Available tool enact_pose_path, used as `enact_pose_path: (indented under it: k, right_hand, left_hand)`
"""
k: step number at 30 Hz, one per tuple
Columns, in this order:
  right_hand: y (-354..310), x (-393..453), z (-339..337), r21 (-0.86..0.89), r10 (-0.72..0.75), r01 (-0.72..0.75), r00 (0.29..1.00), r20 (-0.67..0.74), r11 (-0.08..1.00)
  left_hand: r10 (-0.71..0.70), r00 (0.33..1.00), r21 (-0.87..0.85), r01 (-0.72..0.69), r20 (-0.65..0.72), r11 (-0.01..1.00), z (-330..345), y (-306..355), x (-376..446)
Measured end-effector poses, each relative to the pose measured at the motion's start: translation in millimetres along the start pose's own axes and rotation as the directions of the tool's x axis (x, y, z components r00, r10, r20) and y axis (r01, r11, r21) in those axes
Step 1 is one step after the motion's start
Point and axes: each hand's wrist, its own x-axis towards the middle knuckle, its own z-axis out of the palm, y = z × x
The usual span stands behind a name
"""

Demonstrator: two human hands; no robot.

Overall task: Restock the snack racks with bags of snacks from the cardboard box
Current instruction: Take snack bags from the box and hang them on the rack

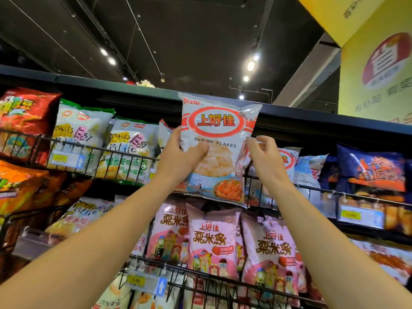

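Your left hand (178, 152) grips the shrimp flakes bag (217, 148) along its left edge, thumb across the front and fingers curled behind, so the printed face stays turned outward. Your right hand (264, 156) pinches the bag's right edge near its lower half, which keeps the bag upright and stops it from twisting. You hold it raised in front of the top wire rack (124, 152), above that rack's front rail, in the gap between the green-topped bags (128, 150) to the left and a matching shrimp flakes bag (287, 161) already seated just to the right. That placement looks deliberate: the same product belongs side by side. The bag's bottom edge hangs over the pink corn-stick bags (214, 244) on the rack below and is not yet resting in any rack. By my judgement the next step is lowering it behind the rail. The cardboard box is out of view.
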Motion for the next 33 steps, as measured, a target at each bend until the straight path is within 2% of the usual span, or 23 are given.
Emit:
enact_pose_path:
  k: [3,7,9,11,13,16,18,22,26,28,30,33]
  right_hand:
    - [-8,-3,-15,0.127,0.01,-0.013,1.0,0.027,0.992]
    - [-10,-3,-51,0.067,-0.079,0.094,0.977,-0.2,0.993]
    - [-9,0,-73,0.045,-0.119,0.138,0.951,-0.284,0.989]
    - [-8,4,-91,0.048,-0.153,0.185,0.91,-0.384,0.982]
    - [-9,7,-104,0.042,-0.195,0.243,0.86,-0.471,0.969]
    - [-4,13,-110,0.005,-0.234,0.279,0.812,-0.535,0.96]
    - [5,16,-107,-0.013,-0.24,0.274,0.818,-0.523,0.962]
    - [34,23,-98,-0.022,-0.211,0.228,0.857,-0.471,0.974]
    - [53,32,-90,-0.071,-0.129,0.109,0.91,-0.394,0.991]
    - [56,39,-84,-0.105,-0.055,0.024,0.951,-0.305,0.994]
    - [60,46,-80,-0.219,0.038,-0.076,0.984,-0.172,0.973]
    - [69,51,-84,-0.393,0.171,-0.194,0.981,-0.092,0.899]
  left_hand:
    - [0.082,0.995,-0.003,-0.082,0.058,0.997,39,14,-9]
    - [0.178,0.957,-0.04,-0.174,0.228,0.984,73,24,-12]
    - [0.163,0.944,-0.009,-0.167,0.286,0.986,78,22,-9]
    - [0.155,0.954,0.138,-0.195,0.255,0.971,79,16,-4]
    - [0.195,0.945,0.345,-0.281,0.263,0.895,80,7,1]
    - [0.144,0.897,0.653,-0.407,0.418,0.639,83,-12,9]
    - [0.046,0.889,0.753,-0.413,0.456,0.513,82,-27,13]
    - [0.021,0.9,0.825,-0.408,0.435,0.391,78,-42,16]
    - [0.037,0.921,0.838,-0.369,0.388,0.402,79,-44,18]
    - [0.044,0.926,0.844,-0.362,0.376,0.397,80,-46,18]
    - [0.05,0.925,0.848,-0.366,0.376,0.383,81,-48,18]
    - [0.065,0.93,0.853,-0.36,0.363,0.378,82,-51,18]
